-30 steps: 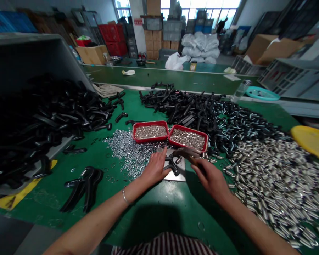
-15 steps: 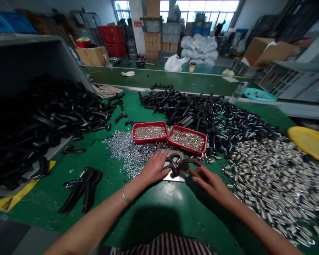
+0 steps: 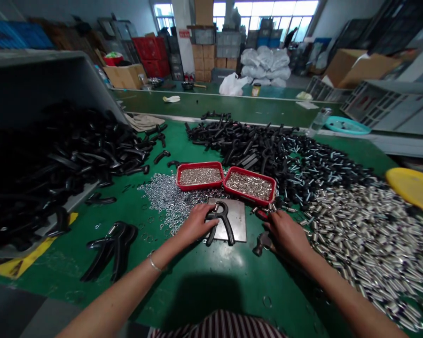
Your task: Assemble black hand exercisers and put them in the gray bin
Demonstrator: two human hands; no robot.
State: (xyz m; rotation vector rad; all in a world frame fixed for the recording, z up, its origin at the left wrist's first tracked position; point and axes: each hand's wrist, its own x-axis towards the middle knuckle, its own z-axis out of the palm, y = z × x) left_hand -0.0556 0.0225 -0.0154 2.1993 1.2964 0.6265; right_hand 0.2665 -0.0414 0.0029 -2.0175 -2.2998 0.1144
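Observation:
A black A-shaped hand clamp (image 3: 225, 223) lies over the metal plate (image 3: 238, 220), its two handles pointing toward me. My left hand (image 3: 196, 223) is closed on the clamp's left side, fingers near a small silver part at its top. To the right of the plate, my right hand (image 3: 287, 232) is low over the table with curled fingers; what is in its fingertips is hidden. Beside it lies the head of a hammer (image 3: 262, 242), the handle running under the hand. A small red-and-black item (image 3: 262, 214) shows by the fingertips.
Two red trays (image 3: 200, 188) of small metal parts stand behind the plate. Loose nuts (image 3: 162, 195) spread left; silver springs (image 3: 370, 249) and black screw-ended parts (image 3: 324, 164) heap right. A second clamp (image 3: 113, 249) and a grey bin (image 3: 105, 89) of black handles are left.
My right hand and the hammer have moved right, off the plate and down to the table. The clamp now lies uncovered on the plate, my left hand still on it.

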